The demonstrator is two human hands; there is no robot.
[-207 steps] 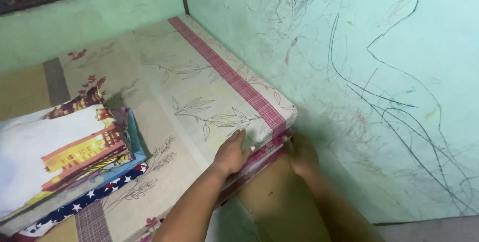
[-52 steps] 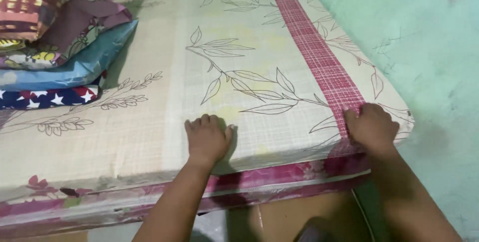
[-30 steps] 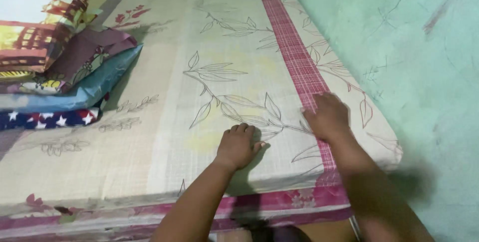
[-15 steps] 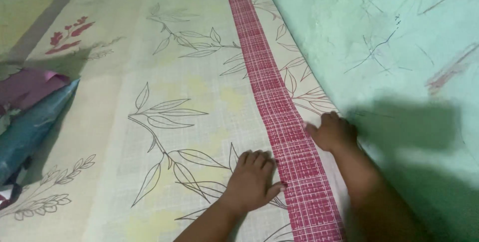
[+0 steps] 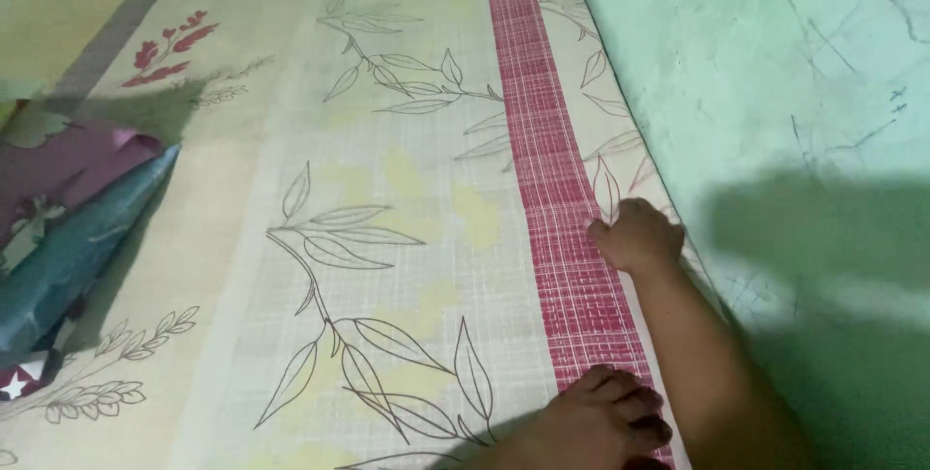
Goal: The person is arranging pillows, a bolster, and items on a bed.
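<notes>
Two hands I see on the beige leaf-printed bed sheet (image 5: 387, 170). Nearest to me, my left hand (image 5: 601, 417) lies open and flat on its red checked stripe (image 5: 552, 170). Farther, my right hand (image 5: 636, 235) is curled at the sheet edge beside the green wall (image 5: 775, 63). Folded cloths (image 5: 68, 228) lie far left.

A pale green plastered wall (image 5: 775, 73) runs along the right, marked with thin scribbled pencil lines and crossed by a broad dark shadow. At the left edge lies a stack of folded cloths: a purple floral cloth (image 5: 58, 165) on top, a teal cloth (image 5: 77, 257) beneath it, and a navy star-printed cloth (image 5: 17, 383) lowest.
</notes>
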